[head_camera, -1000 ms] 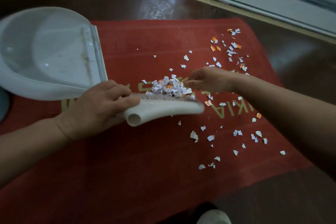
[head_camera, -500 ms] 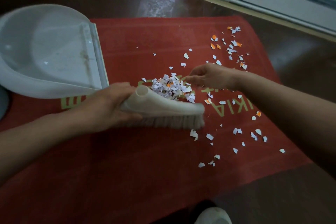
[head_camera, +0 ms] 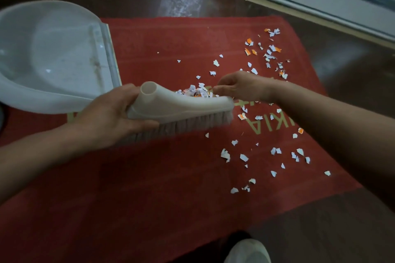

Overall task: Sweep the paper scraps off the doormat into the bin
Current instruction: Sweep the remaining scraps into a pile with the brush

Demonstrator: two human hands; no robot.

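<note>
Left hand (head_camera: 111, 117) grips the socket end of the brush (head_camera: 181, 107), bristles down. Right hand (head_camera: 241, 88) sits at the far side of the heaped paper scraps (head_camera: 197, 92), fingers curled; whether it holds any cannot be told. More scraps lie scattered over the right half of the doormat (head_camera: 171, 188), well apart from the dustpan (head_camera: 53, 55), whose lip rests on the mat's left edge. Recommended: set the bristles down right of the strays and draw short, low strokes leftward onto that lip.
</note>
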